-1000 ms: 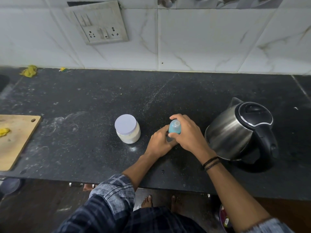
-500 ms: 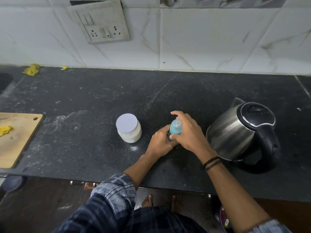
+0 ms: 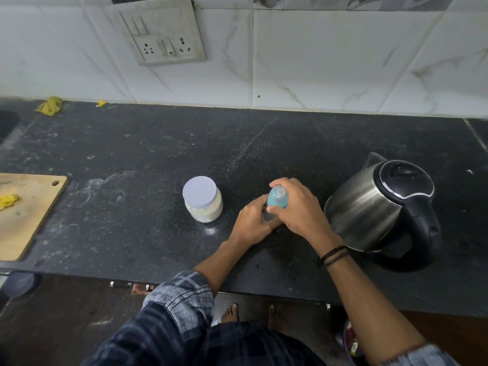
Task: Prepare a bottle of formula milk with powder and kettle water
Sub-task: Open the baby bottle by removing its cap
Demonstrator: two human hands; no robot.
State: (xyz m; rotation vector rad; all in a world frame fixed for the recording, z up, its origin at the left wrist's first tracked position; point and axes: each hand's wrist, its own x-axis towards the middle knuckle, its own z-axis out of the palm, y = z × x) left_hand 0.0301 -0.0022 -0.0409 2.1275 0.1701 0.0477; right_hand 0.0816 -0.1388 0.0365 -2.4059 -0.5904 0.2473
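The task seems to be near its beginning. The bottle (image 3: 269,215) is upright on the counter (image 3: 158,143), just left of the kettle (image 3: 369,207). The left hand (image 3: 253,223) has its grip curled round the bottle's lower body, and the right hand (image 3: 298,210) has its grip closed round the blue cap (image 3: 278,196), probably to turn it. The powder jar (image 3: 202,202), further left of the kettle, is lidded. I judge that powder and water are not yet added.

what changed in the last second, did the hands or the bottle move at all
Nothing visibly moved. The right hand still grips the top of the blue-capped bottle and the left hand still holds its lower part; nothing was let go. The powder jar, kettle and cutting board stayed put.
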